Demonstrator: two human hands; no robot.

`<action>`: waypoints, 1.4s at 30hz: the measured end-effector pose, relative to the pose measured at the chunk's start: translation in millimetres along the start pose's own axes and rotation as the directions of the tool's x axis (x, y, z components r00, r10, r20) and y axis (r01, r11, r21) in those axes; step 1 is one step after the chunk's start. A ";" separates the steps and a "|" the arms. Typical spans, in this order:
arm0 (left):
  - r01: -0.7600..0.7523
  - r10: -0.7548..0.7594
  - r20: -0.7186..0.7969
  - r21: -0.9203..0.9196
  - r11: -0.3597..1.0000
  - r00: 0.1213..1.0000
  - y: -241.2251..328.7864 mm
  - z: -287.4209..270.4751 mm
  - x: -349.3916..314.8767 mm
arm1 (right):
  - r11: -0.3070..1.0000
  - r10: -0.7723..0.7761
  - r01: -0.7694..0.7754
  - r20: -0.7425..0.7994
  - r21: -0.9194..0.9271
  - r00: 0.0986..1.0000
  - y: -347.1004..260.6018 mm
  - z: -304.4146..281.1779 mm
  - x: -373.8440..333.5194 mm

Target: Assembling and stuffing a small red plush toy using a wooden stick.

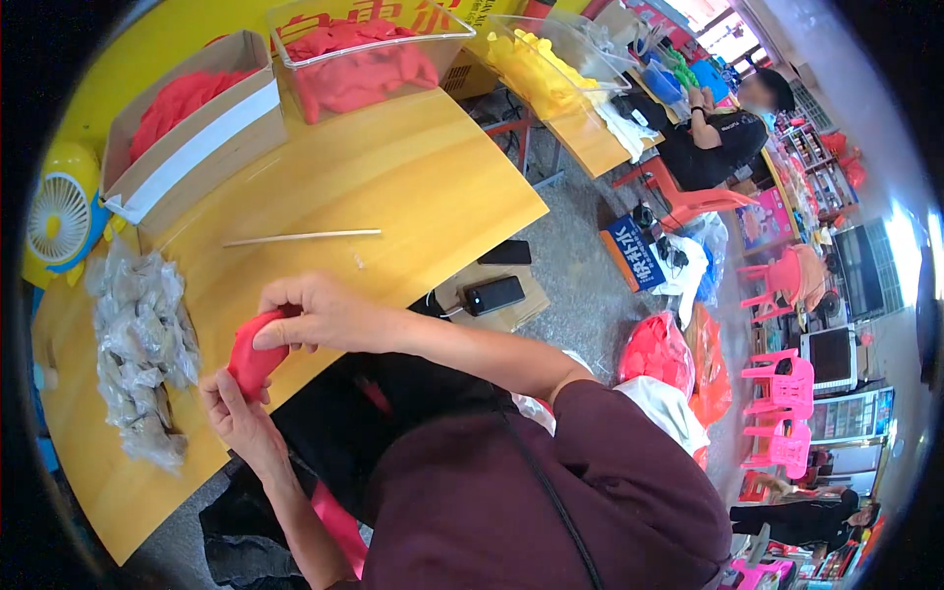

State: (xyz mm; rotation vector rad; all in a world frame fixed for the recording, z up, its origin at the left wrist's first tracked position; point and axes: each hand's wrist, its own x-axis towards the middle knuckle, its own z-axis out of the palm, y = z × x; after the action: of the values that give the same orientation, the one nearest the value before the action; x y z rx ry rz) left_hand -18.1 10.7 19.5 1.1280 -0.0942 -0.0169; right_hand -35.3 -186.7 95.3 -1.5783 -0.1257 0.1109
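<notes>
A small red piece, soft and rounded like stuffed cloth (254, 356), is held up over the near edge of the wooden table (423, 187). My right hand (320, 311) pinches its upper end between thumb and fingers. Its lower end is gripped by my left hand (236, 417), the fingers wrapped round it. What kind of article it is, I cannot tell. Beyond my hands a thin wooden stick (302, 237) lies on the table. A heap of crumpled clear plastic bags (143, 344) rests to the left.
A cardboard box (211, 143) and a clear bin (374, 44), both with red pieces, stand at the far side. A yellow fan (61, 211) is at left. Two phones (495, 294) lie beyond the right edge. Another person (718, 138) sits at a farther table with yellow pieces (536, 74).
</notes>
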 end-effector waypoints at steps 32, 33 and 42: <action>0.062 -0.033 -0.098 0.305 0.950 0.995 -3.7 5.5 6.2 | 0.733 -0.560 0.032 -0.576 -0.680 0.596 -88.2 -226.3 88.2; 0.061 -0.035 -0.093 0.299 0.952 0.995 -4.2 5.2 6.7 | 0.547 -0.698 -0.101 -0.520 -0.831 0.492 -88.7 -245.6 103.6; 0.138 -0.110 -0.108 0.309 0.941 0.988 -3.4 0.5 4.6 | 0.166 -0.280 -0.160 -0.202 -0.973 0.939 -62.4 -348.9 169.7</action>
State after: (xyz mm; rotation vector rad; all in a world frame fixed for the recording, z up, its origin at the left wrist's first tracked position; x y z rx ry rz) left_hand -13.4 8.4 16.9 1.4532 0.0572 -0.0658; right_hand 184.1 -505.6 163.1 -2.9547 0.0509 -0.4450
